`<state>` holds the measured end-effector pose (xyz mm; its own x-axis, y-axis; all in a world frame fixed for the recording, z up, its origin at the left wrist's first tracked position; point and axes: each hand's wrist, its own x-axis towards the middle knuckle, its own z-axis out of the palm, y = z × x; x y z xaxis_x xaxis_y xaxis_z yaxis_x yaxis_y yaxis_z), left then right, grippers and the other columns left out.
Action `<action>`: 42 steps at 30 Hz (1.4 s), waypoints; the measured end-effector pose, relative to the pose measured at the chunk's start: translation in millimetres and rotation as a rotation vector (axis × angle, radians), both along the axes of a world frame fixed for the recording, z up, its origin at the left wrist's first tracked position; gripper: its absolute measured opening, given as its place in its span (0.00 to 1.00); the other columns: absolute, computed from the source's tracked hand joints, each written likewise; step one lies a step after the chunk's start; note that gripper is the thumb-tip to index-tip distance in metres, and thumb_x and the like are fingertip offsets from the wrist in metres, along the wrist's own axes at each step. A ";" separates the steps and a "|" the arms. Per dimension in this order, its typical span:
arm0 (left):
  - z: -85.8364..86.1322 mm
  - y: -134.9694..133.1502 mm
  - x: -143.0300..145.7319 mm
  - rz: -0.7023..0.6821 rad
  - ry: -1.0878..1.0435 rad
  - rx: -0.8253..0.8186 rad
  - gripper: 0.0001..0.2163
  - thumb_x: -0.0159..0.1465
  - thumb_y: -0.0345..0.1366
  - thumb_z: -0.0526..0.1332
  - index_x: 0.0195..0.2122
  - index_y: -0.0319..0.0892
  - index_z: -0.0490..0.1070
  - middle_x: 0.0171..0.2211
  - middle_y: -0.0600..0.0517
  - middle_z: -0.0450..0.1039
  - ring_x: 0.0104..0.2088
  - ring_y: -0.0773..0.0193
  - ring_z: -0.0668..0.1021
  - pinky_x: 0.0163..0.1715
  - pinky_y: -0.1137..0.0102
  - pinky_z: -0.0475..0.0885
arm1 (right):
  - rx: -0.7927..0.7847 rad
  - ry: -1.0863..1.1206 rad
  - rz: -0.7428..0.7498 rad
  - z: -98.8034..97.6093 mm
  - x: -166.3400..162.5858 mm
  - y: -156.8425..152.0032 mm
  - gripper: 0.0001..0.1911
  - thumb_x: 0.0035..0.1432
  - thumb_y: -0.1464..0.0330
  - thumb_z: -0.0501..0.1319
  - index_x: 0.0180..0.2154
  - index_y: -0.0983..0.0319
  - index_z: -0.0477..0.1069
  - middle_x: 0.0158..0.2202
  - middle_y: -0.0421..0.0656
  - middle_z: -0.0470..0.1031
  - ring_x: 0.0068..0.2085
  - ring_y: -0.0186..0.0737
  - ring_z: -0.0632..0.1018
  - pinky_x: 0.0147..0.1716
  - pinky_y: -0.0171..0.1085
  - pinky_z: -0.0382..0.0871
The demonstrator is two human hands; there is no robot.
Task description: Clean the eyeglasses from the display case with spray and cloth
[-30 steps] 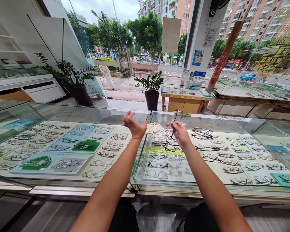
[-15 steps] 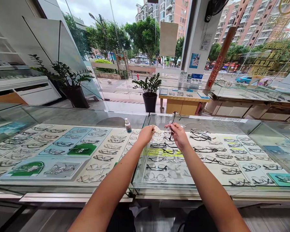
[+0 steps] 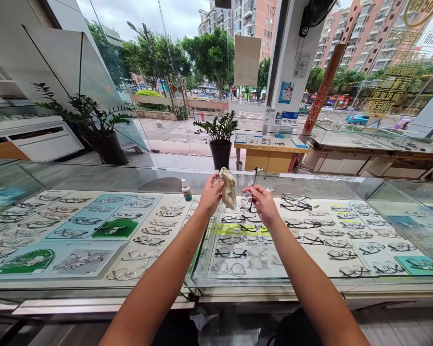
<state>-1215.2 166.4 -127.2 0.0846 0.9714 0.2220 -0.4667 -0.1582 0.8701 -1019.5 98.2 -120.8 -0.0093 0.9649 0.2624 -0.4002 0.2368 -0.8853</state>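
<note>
My left hand (image 3: 211, 193) is closed on a crumpled beige cloth (image 3: 228, 188), which hangs from the fingers above the glass counter. A short way to the right, my right hand (image 3: 264, 203) pinches a pair of dark-framed eyeglasses (image 3: 254, 180). One temple of the eyeglasses sticks up and the frame is tilted. The cloth and the eyeglasses are apart. To the left of my left hand, a small white bottle (image 3: 186, 191) with a dark lower label stands upright on the counter top.
Below my hands is a glass display counter (image 3: 205, 283) with rows of eyeglasses (image 3: 229, 268) inside. Beyond it stand a potted plant (image 3: 221, 154), a small wooden display table (image 3: 274, 158) and another plant (image 3: 103, 144) at left.
My left hand has lifted slightly and moved a little left, and the cloth now hangs unfolded and shows more. My right hand still pinches the eyeglasses. The view has shifted slightly.
</note>
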 end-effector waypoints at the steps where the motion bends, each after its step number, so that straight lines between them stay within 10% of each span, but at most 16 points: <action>1: 3.0 -6.1 4.1 -0.037 -0.016 0.006 0.27 0.56 0.41 0.76 0.53 0.47 0.67 0.42 0.54 0.77 0.34 0.68 0.78 0.33 0.74 0.72 | 0.006 -0.007 0.006 -0.2 -0.3 -0.1 0.18 0.54 0.50 0.75 0.35 0.56 0.79 0.41 0.43 0.84 0.39 0.40 0.73 0.39 0.38 0.65; 21: 18.0 -37.0 18.9 -0.089 0.042 0.078 0.28 0.51 0.46 0.82 0.41 0.45 0.65 0.34 0.58 0.75 0.30 0.69 0.76 0.30 0.73 0.71 | 0.106 -0.249 0.138 2.7 -11.3 -14.2 0.21 0.58 0.46 0.72 0.35 0.56 0.80 0.36 0.42 0.81 0.42 0.43 0.76 0.47 0.42 0.69; 32: 29.8 -50.9 16.7 -0.381 0.040 0.011 0.23 0.54 0.44 0.82 0.43 0.38 0.77 0.29 0.53 0.76 0.25 0.68 0.74 0.28 0.71 0.71 | 0.051 -0.208 0.188 -5.9 -10.2 -9.8 0.22 0.55 0.46 0.75 0.36 0.57 0.84 0.37 0.43 0.81 0.40 0.42 0.75 0.46 0.42 0.69; 42: 24.1 -49.1 23.6 -0.191 0.071 0.064 0.26 0.59 0.61 0.74 0.32 0.41 0.71 0.20 0.56 0.70 0.17 0.70 0.70 0.19 0.72 0.68 | 0.044 -0.239 0.223 0.3 -11.8 -13.6 0.19 0.58 0.49 0.74 0.37 0.59 0.87 0.38 0.46 0.86 0.41 0.43 0.77 0.47 0.43 0.68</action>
